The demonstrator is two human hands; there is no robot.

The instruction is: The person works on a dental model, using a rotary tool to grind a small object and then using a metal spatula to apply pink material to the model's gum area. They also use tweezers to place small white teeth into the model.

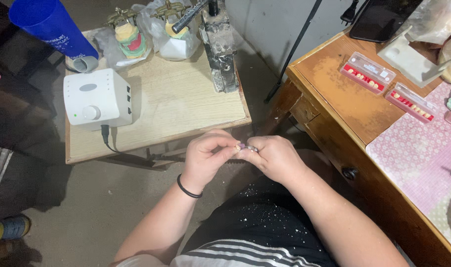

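Both hands meet above my lap: left hand [205,155] and right hand [274,157] pinch one small pinkish piece [247,147] between fingertips, in front of the low wooden table [186,106] bearing a white control box [96,99].

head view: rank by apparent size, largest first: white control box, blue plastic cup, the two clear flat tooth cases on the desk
1. White box-shaped control unit with a round knob.
2. Blue plastic cup, cropped by the frame edge, so its rank is unsure.
3. Two clear flat cases holding rows of teeth on red strips: they look alike, no ranking.
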